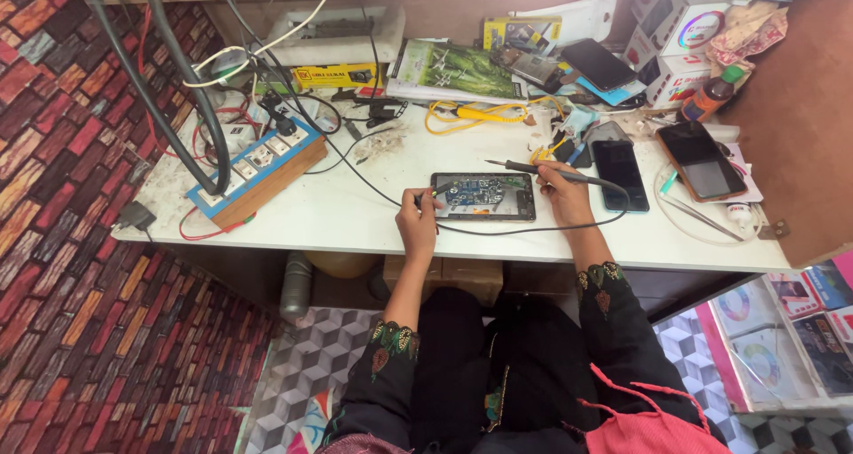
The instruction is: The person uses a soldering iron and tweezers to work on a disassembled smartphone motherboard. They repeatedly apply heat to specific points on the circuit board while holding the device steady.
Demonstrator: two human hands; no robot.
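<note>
Head view: white bench [355, 219].
Tablet [483, 195]: opened, flat, near the front edge.
Left hand [418, 223]: pinching a small tool at the tablet's left end.
Right hand [562, 192]: gripping a soldering iron [542, 171] over it.
Open room: bare bench left of the tablet; phones [619, 173] crowd the right.

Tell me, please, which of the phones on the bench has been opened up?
The opened phone lying between the left hand and right hand: its circuit board is exposed, while the other phones show intact dark screens or backs.
</note>
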